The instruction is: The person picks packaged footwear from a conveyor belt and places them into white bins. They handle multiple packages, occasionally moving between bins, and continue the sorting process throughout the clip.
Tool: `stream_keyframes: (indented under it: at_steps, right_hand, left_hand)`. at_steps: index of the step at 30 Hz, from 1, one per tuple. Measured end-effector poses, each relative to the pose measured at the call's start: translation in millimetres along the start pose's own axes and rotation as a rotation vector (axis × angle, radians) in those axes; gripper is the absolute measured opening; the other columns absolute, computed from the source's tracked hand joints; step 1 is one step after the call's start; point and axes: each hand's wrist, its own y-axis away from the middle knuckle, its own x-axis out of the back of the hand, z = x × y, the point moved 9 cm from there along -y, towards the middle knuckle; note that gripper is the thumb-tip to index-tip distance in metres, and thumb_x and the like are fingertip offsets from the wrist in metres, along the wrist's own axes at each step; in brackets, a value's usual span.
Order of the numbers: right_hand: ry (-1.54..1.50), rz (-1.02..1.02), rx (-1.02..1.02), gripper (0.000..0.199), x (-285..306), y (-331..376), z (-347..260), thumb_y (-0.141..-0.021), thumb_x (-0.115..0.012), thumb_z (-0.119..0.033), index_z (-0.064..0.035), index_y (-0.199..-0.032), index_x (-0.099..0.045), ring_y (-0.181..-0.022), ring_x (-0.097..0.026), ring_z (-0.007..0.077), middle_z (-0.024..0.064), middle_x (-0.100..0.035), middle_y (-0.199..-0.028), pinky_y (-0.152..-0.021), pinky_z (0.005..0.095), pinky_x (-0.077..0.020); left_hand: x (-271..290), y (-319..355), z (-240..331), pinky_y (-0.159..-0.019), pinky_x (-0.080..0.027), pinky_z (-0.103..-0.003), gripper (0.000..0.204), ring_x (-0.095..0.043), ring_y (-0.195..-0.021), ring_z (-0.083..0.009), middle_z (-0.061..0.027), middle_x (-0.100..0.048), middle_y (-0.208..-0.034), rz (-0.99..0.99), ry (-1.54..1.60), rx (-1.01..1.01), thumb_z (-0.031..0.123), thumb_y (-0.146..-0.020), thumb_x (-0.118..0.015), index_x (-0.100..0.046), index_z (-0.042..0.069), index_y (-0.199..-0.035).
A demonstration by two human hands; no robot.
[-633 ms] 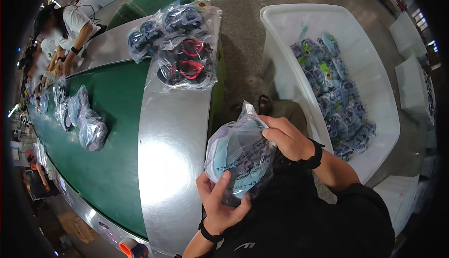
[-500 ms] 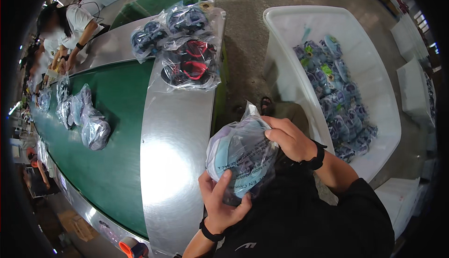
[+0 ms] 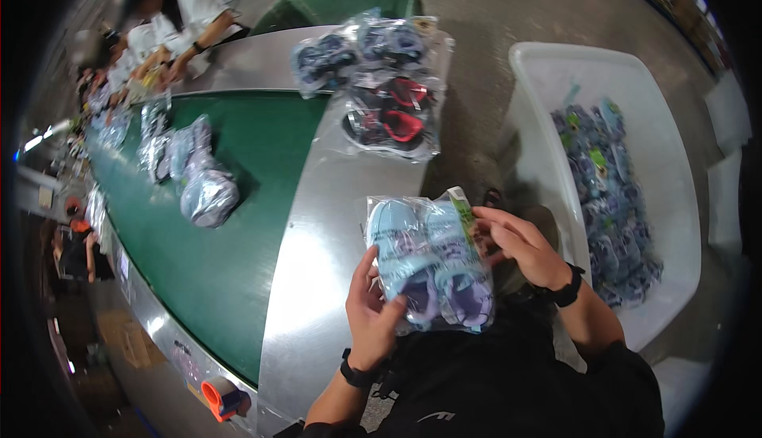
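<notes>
From my feed: left hand (image 3: 373, 311) palm hidden behind bagged pair of blue shoes (image 3: 429, 259). Right hand (image 3: 520, 247) fingertips tucked behind bag's edge. Far co-workers (image 3: 171, 17) blurred, cropped by rim. Contents of white tub (image 3: 540, 160) too small to tell. Orange part (image 3: 218, 397) at bench (image 3: 325, 224) corner unclear.

A green conveyor belt (image 3: 238, 224) with steel rim crosses grey concrete floor (image 3: 508, 9) beside white bins (image 3: 540, 152).

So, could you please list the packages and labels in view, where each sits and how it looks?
Clear bag of pale blue shoes: held by left hand and right hand.
Green tag: on that bag's right edge.
Bagged dark shoes: metal ledge.
Silvery bags: green belt.
Blue bagged pairs: white tub.
</notes>
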Motion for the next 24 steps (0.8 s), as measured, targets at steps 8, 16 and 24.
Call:
stream_keyframes:
  at_steps: [8,16,24]
  right_hand:
    - [0.037,0.105,0.076,0.048,16,-4,-1,-0.107,-0.048,-0.029,0.0012,-0.145,-0.045,-0.113,-0.065,0.0243,0.0166,-0.06,-0.128,-0.086,0.0346,-0.0576]
    - [0.173,0.234,0.043,0.044,44,13,13,-0.107,-0.049,-0.027,0.0011,-0.14,-0.049,-0.105,-0.065,0.0205,0.0133,-0.063,-0.119,-0.081,0.0319,-0.0569]
    - [0.207,0.259,0.022,0.042,44,16,30,-0.106,-0.05,-0.026,0.0012,-0.138,-0.051,-0.099,-0.067,0.0186,0.0119,-0.066,-0.113,-0.079,0.0309,-0.0565]
  left_hand:
    - [63,-55,21,-0.108,-0.042,-0.036,0.073,-0.05,-0.127,-0.0236,-0.0186,-0.044,-0.143,0.23,-0.037,-0.142,0.008,-0.093,-0.064,-0.027,0.004,-0.156]
    - [214,-124,118,-0.113,-0.032,-0.053,0.053,-0.038,-0.138,-0.0445,-0.0266,-0.041,-0.148,0.632,-1.289,-0.691,0.023,-0.086,-0.074,-0.059,0.008,-0.135]
    - [298,-147,117,-0.111,-0.035,-0.056,0.072,-0.034,-0.143,-0.0435,-0.0244,-0.04,-0.152,0.531,-1.697,-0.273,0.032,-0.084,-0.074,-0.046,0.01,-0.147]
